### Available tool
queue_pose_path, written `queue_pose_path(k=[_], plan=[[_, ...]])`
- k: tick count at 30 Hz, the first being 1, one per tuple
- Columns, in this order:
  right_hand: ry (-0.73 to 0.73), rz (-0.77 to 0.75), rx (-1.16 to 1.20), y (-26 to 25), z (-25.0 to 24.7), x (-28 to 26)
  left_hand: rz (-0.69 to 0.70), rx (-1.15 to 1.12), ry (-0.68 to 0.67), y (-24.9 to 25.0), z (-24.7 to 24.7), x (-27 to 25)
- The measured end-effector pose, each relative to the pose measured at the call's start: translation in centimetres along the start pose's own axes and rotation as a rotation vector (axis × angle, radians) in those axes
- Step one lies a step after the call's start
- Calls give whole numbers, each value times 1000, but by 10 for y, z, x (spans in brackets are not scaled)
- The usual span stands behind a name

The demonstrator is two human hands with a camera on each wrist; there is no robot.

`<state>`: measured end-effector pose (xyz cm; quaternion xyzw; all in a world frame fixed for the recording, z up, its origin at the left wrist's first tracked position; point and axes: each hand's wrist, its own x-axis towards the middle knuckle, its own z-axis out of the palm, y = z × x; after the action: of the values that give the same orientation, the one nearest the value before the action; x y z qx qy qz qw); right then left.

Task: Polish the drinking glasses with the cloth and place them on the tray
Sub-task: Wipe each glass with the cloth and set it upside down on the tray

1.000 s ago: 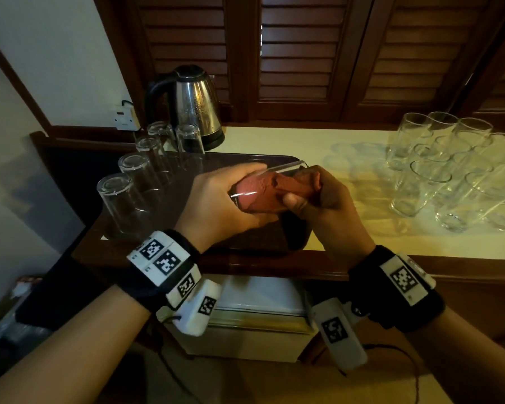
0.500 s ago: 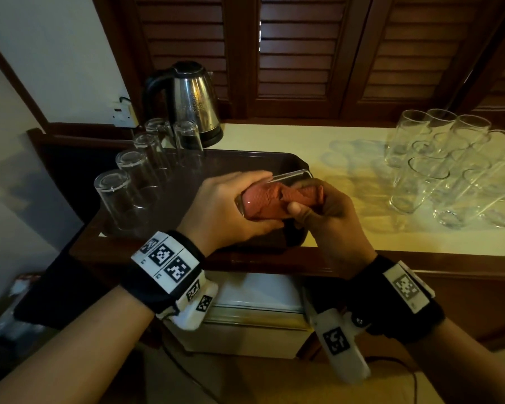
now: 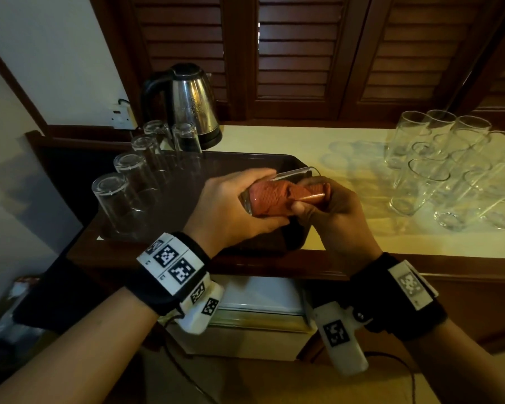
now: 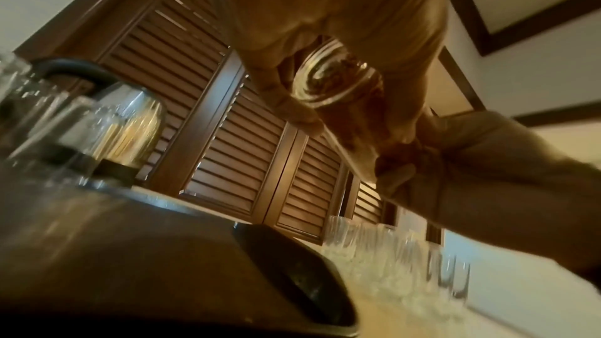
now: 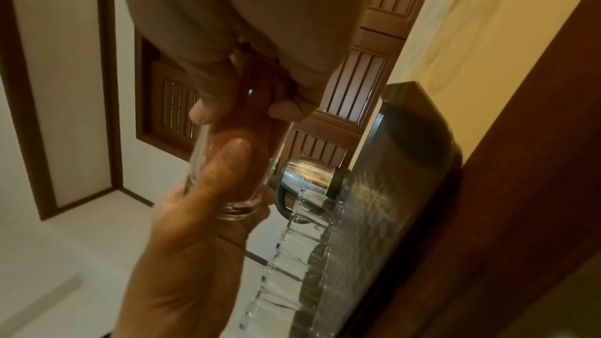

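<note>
My left hand grips a clear drinking glass that lies sideways above the front right corner of the dark tray. A red cloth is stuffed inside the glass. My right hand pinches the cloth at the glass's mouth. In the right wrist view the left thumb lies along the glass. In the left wrist view the glass's thick base sits between the left fingers. Several glasses stand upside down along the tray's left side.
A steel kettle stands behind the tray. Several upright glasses crowd the right end of the cream counter. The counter's wooden front edge runs below my hands. Louvred wooden shutters close off the back.
The glass has turned a little in my left hand while the right hand worked the cloth at its mouth. Both hands stay above the tray's front right corner.
</note>
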<state>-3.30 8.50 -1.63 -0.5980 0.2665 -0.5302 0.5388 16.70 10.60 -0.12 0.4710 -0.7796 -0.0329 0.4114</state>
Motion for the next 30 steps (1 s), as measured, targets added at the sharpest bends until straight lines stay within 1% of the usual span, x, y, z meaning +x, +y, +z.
queue_pose_path(k=[1, 2, 3, 4, 5, 6, 7, 8, 9, 11, 12, 13, 14, 15, 16, 18, 19, 20, 21, 22, 23, 25, 26, 27, 28, 29, 30], plan=[[0, -18, -20, -1, 0, 0, -96, -109, -28, 1, 0, 1], [-7, -41, -32, -2, -1, 1, -257, -302, -80, 5, -2, 2], [-25, -64, -41, -3, -2, 3, -437, -556, -146, 8, -2, 3], [-47, -83, -63, -4, -3, 5, -589, -792, -186, 8, -1, 1], [-72, -91, -98, -5, -3, 7, -683, -944, -193, 7, 0, -1], [-101, -91, -139, -5, -3, 9, -708, -985, -181, 5, 1, -4], [-122, -80, -175, -5, -2, 10, -689, -970, -162, 4, 0, -6], [-128, -58, -186, -4, 0, 11, -619, -861, -127, 4, -1, -7], [-124, -30, -171, -3, 1, 11, -506, -655, -84, 1, -2, -7], [-90, 17, -103, 0, 6, 9, -202, -142, -4, -2, -5, -6], [-64, 33, -64, 0, 9, 8, -95, -16, 20, -4, -6, -6], [-39, 39, -25, -1, 11, 8, -47, 13, 29, -5, -7, -5], [-21, 37, 11, -1, 13, 8, -51, -10, 35, -5, -7, -5], [-14, 31, 32, -2, 14, 8, -104, -79, 26, -5, -6, -4], [-19, 15, 27, -2, 13, 10, -218, -220, -4, -4, -6, -4], [-62, -24, -35, -3, 12, 12, -561, -689, -103, 4, -9, -2], [-88, -33, -61, -2, 12, 12, -703, -859, -123, 5, -10, -3], [-109, -32, -77, -2, 12, 13, -759, -903, -128, 4, -11, -3], [-117, -20, -85, -1, 13, 13, -751, -874, -112, 4, -12, -3], [-114, 1, -84, 0, 15, 13, -685, -783, -87, 3, -13, -3], [-101, 27, -73, 1, 17, 12, -587, -619, -55, 3, -15, -3], [-41, 62, -18, 4, 21, 10, -326, -176, -9, 2, -16, -2], [-6, 68, 13, 5, 23, 8, -227, -33, 6, 2, -16, -2], [18, 68, 34, 6, 24, 8, -193, 13, 4, 0, -15, -2], [34, 67, 44, 6, 25, 8, -231, -28, -22, 0, -15, -1], [39, 65, 42, 6, 24, 7, -343, -140, -62, 2, -16, 0], [39, 56, 31, 6, 23, 7, -493, -336, -105, 5, -17, 2]])
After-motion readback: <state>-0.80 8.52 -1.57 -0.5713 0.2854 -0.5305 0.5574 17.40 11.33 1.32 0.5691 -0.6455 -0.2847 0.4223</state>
